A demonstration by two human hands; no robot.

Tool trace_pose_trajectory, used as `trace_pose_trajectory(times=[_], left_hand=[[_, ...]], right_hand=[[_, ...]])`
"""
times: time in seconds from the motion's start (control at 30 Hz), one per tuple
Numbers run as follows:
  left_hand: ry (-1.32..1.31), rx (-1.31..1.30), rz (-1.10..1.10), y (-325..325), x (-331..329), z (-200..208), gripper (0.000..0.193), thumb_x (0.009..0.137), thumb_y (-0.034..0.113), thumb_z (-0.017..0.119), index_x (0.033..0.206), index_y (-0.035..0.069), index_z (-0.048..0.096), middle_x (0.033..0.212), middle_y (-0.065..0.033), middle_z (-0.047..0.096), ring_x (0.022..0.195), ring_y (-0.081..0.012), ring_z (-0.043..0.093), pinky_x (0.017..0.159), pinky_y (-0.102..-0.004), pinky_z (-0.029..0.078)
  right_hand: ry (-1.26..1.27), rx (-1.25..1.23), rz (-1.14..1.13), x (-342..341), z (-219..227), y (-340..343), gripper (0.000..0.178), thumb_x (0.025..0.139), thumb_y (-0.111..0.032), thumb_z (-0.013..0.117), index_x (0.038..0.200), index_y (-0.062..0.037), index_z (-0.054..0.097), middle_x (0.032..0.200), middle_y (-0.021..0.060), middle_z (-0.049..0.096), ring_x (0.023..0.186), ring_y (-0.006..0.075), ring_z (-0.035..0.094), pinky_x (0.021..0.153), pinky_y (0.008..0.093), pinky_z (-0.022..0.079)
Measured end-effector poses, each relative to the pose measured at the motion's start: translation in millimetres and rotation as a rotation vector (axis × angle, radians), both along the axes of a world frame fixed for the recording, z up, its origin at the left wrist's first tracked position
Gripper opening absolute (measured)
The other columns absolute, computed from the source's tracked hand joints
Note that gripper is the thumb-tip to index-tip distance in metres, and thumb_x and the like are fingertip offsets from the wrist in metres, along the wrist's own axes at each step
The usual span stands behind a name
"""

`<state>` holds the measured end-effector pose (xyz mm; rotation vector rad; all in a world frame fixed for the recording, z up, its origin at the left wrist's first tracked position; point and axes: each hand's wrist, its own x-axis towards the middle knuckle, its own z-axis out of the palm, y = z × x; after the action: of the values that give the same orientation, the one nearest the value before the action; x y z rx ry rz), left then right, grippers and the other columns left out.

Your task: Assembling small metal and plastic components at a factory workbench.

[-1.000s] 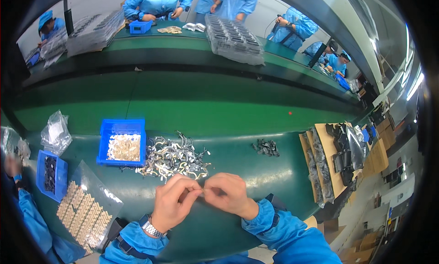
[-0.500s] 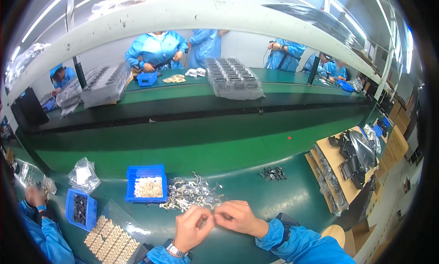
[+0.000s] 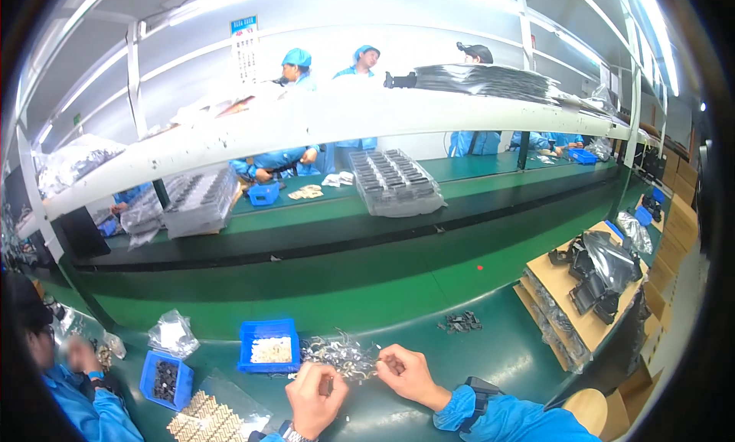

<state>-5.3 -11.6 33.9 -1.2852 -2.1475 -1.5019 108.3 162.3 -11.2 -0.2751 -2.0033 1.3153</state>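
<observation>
a white overhead shelf (image 3: 306, 130) spans the scene above the green tabletop (image 3: 475, 358); pale wall (image 3: 423, 166) behind, bright strip light (image 3: 660, 29) at right.

Stacked trays (image 3: 394, 183) on the far bench (image 3: 321, 206)

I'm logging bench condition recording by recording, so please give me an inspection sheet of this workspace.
Surface: green bench, shiny.
Work items: loose pile of small mixed parts; blue box of pale pieces beside it.
Clutter: second blue box of dark parts; sheet of pale strips; clear bag; small dark heap; board stack topped by black parts.
Grips: left grip, bare hand, fingers curled; right grip, at the pile's right edge; hands apart. Whether either holds anything: cannot tell.
Cables: nothing clearly seen.
Surroundings: co-worker at left; white shelf beam; wrapped tray stack beyond.
</observation>
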Motion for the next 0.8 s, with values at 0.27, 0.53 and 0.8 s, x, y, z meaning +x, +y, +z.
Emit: trace_pose_trajectory(times=[0.27, 0.53, 0.8], left_hand=[[0.364, -0.647, 0.509, -5.4, -96.9, 20.4, 0.009, 0.078, 0.021, 0.074, 0.078, 0.013, 0.07, 0.074, -0.0111, 0.073, 0.069, -0.0355, 0.072, 0.059, -0.0495, 0.055], [0.44, -0.914, 0.358, -1.8, -126.4, 13.2, 0.016, 0.075, 0.029, 0.075, 0.082, 0.014, 0.076, 0.084, -0.0131, 0.076, 0.077, -0.0334, 0.076, 0.065, -0.0464, 0.059], [0.362, -0.721, 0.352, -31.2, -125.9, 28.6, 0.019, 0.093, 0.032, 0.062, 0.102, 0.015, 0.063, 0.078, -0.016, 0.073, 0.073, -0.0408, 0.071, 0.061, -0.0576, 0.053]], right_hand=[[0.025, -0.079, 0.046, -4.3, -4.0, -1.2, 0.013, 0.093, -0.01, 0.073, 0.095, -0.001, 0.063, 0.071, 0.0008, 0.062, 0.061, 0.0049, 0.056, 0.057, 0.0232, 0.047], [0.029, -0.086, 0.019, -0.9, -21.5, 5.2, 0.016, 0.091, -0.012, 0.075, 0.095, -0.0006, 0.065, 0.072, -0.0011, 0.066, 0.063, 0.001, 0.058, 0.057, 0.0211, 0.047], [0.016, 0.023, -0.006, 1.0, -6.0, 3.1, 0.01, 0.094, -0.01, 0.069, 0.097, -0.0024, 0.063, 0.073, 0.0039, 0.065, 0.069, 0.0074, 0.063, 0.062, 0.0272, 0.051]])
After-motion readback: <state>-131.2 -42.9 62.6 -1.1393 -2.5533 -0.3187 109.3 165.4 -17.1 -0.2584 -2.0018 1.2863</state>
